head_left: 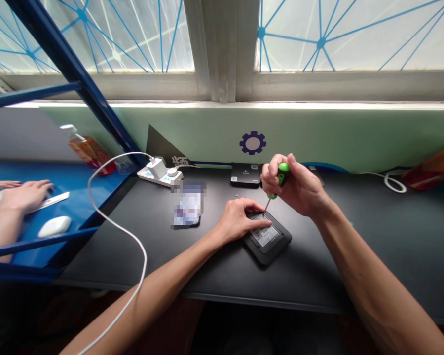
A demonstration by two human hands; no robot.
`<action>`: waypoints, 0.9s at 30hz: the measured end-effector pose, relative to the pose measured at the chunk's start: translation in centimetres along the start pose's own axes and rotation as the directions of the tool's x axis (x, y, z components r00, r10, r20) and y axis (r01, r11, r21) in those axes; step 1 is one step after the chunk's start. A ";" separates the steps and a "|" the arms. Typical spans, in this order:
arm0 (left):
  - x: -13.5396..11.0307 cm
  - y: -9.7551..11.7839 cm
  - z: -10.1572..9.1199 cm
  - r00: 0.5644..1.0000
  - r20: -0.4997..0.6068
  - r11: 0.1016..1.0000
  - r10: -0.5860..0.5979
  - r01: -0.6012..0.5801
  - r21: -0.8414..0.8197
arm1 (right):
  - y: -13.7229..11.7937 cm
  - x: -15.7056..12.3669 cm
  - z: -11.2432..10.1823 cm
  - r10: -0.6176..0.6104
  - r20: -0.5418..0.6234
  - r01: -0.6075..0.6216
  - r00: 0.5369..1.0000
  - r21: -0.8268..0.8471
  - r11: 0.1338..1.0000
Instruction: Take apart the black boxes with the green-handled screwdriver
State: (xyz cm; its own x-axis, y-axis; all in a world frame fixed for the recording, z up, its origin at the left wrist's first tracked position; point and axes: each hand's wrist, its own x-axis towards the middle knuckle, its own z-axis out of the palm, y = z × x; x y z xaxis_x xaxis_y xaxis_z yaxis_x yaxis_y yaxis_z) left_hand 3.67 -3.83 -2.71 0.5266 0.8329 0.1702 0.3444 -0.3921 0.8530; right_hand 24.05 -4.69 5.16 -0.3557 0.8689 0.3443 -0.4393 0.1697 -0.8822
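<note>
So the box (270, 254) is sitting flat on the counter (163, 256) right in front of me, label (264, 237) up, one corner pointing roughly at me. Looks like a hard plastic shell, so I'd bet it's stiff and pretty light, which means it probably wants to skate or spin on a dark top that looks smooth. My left fingers (252, 203) are already holding it around the far-left part, thumb lying across the label and the others spread by the far edge. Seems like the right spot to me: push down, don't squeeze, and maybe keep the thumb off the paper since that's likely slicker than the shell. My right fingers (269, 178) are curled tight round the screwdriver (284, 168), a chunky green and black handle with a thin shaft, leaning a bit, tip down at the box near the far end of the label. The handle looks easy to grip; I'd hold it fat end in the palm and keep it straighter, because a slipping tip could scratch plastic or tear the label. If I had to lift the box, I'd pinch two opposite side edges. Can't tell what's inside, so no dropping it.
</note>
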 end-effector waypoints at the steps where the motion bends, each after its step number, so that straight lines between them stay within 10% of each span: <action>1: 0.0 0.0 0.0 1.000 0.001 1.000 -0.002 0.002 0.004 | 0.1 -0.1 0.0 -0.001 -0.008 0.001 1.000 0.003 1.000; 27: -0.1 0.1 -0.1 1.000 -0.007 1.000 -0.012 0.012 -0.010 | 0.4 0.0 0.1 -0.037 -0.024 0.037 0.999 0.022 0.999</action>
State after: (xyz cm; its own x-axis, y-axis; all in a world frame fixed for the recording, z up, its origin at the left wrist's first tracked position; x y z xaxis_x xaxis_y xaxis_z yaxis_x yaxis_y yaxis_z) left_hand 3.62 -3.92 -2.58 0.5166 0.8405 0.1632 0.3428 -0.3777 0.8601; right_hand 23.83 -4.62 4.88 -0.3190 0.8731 0.3687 -0.4703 0.1919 -0.8614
